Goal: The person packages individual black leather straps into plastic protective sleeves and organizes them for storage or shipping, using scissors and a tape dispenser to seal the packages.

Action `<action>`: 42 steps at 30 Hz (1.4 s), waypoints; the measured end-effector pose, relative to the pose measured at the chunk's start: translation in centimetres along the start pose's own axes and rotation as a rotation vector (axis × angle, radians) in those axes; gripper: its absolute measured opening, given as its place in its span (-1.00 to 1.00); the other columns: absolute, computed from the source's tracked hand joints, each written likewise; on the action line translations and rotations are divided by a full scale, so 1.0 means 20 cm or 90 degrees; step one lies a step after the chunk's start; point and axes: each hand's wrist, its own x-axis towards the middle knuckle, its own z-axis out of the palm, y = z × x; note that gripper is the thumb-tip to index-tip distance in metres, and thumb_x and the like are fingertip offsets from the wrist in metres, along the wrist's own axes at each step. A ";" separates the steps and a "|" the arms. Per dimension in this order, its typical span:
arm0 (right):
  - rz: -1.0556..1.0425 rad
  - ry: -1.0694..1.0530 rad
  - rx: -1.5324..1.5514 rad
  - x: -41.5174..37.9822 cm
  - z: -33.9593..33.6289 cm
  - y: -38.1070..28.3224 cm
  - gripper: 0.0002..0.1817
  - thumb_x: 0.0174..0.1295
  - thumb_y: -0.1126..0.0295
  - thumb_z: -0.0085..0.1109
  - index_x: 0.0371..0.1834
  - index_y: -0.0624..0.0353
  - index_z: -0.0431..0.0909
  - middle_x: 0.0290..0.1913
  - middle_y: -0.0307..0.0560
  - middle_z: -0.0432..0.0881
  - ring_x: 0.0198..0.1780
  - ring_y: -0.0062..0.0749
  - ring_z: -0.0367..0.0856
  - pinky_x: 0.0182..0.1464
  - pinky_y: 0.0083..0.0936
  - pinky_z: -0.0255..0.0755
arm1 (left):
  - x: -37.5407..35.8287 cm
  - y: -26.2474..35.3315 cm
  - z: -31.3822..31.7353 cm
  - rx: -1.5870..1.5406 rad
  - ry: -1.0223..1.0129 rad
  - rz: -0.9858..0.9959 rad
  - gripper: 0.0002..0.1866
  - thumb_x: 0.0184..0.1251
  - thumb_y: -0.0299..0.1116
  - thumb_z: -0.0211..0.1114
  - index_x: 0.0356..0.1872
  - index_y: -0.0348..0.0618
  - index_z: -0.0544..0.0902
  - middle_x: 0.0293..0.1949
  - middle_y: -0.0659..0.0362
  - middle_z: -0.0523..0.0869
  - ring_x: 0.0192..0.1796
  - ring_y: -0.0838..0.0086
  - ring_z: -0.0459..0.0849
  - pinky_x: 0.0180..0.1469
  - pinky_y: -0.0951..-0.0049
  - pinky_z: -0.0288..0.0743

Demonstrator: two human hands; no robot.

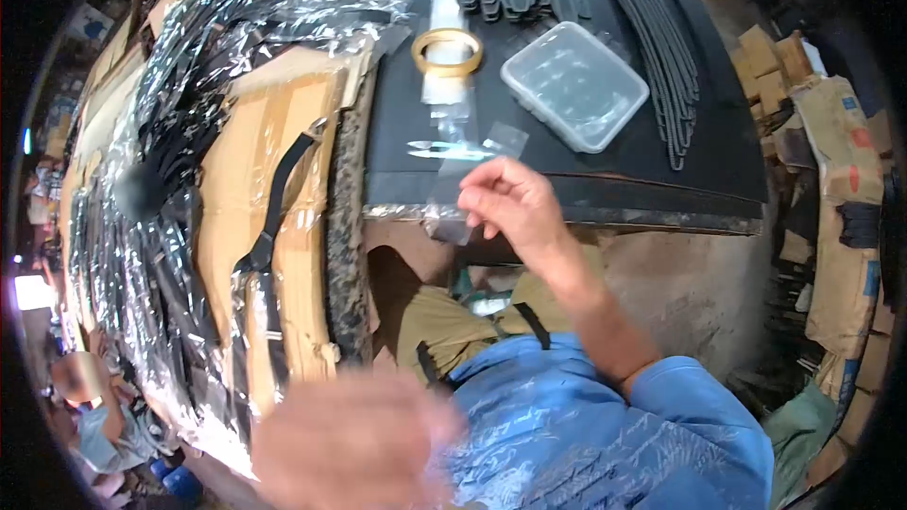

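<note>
My right hand [510, 203] is at the front edge of the black-topped table [567, 191], its thumb and fingers pinched on a small clear plastic bag [449, 212]. Low in the view, my left hand [350, 444] is smeared by motion, and its fingers cannot be made out. Just beyond the right hand lies a white pointed tool [444, 149]. A roll of yellowish tape [447, 52] rests on clear and white packets. To its right is a lidded clear plastic box [574, 85]. Black straps [652, 47] lie in bundles farther back.
On the left, cardboard [307, 189] carries a black strap with a metal clip [274, 208] and a large heap of plastic-wrapped black straps [274, 0]. Cartons [831, 151] stand at the right. Another person [104, 425] is at the lower left.
</note>
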 end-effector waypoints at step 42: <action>0.001 0.004 -0.015 0.23 0.17 -0.03 -0.78 0.39 0.26 0.20 -0.13 0.20 0.62 -0.33 -0.17 0.70 -0.41 -0.63 0.62 -0.49 -0.71 0.43 | 0.08 -0.83 -0.32 0.198 0.282 -0.390 -0.65 0.44 -0.28 0.30 0.12 -0.27 0.63 -0.11 0.21 0.72 -0.12 0.61 0.62 -0.03 0.53 0.52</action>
